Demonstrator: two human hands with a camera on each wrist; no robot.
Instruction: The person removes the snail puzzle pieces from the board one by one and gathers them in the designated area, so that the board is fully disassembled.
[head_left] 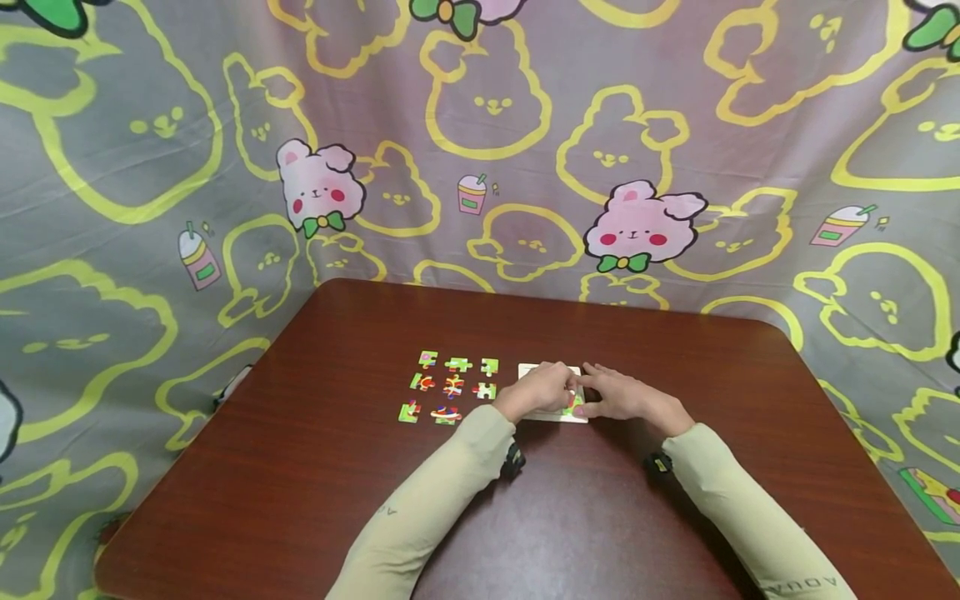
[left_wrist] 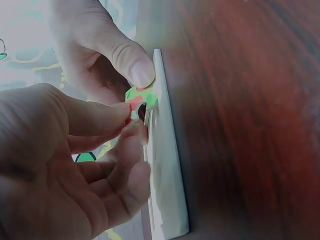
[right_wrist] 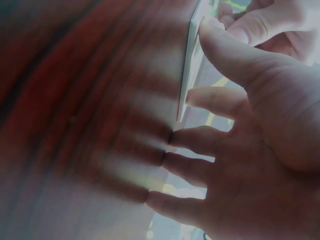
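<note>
A pale puzzle board lies on the table, partly hidden under both hands. My left hand is over it, its thumb and index finger pinching a red and green jigsaw piece at the board's surface. From the right, my right hand reaches in, its thumb pressing on a green part of the puzzle at the board's edge. In the right wrist view, the other right fingers spread out fairly straight, one at the board's edge and the rest touching the tabletop.
Left of the board, several loose jigsaw pieces lie in rough rows on the dark brown table. A patterned curtain stands behind the table and along its left side.
</note>
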